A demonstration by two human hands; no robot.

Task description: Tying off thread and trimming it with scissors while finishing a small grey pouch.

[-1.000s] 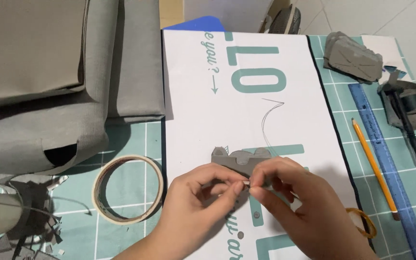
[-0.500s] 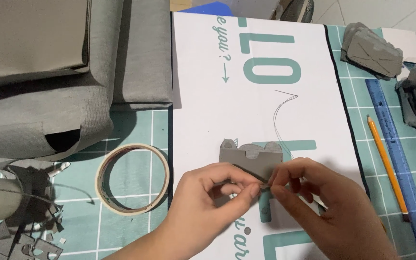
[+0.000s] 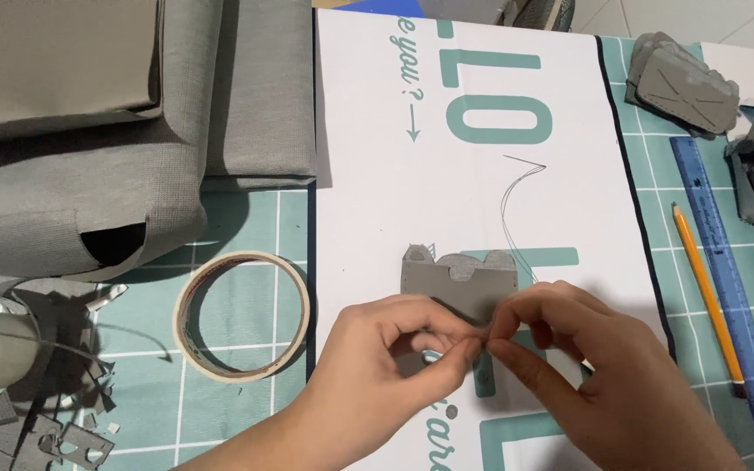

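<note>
Two hands pinch together at the lower edge of a small grey fabric piece [image 3: 460,283]: left hand [image 3: 386,366] and right hand [image 3: 586,366] both grasp it. Thin thread [image 3: 508,205] trails toward twelve o'clock; a tape roll [image 3: 242,316] lies at nine o'clock.

Bright even light, sharp, soft shadows.

Matt grey felt piece [image 3: 460,283], thin dark thread [image 3: 510,214], glossy paper tape roll [image 3: 242,316], coarse woven grey fabric [image 3: 133,131].

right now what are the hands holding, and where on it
Both the left hand and right hand pinch the small grey cut-out piece at its lower edge, fingertips meeting.
</note>
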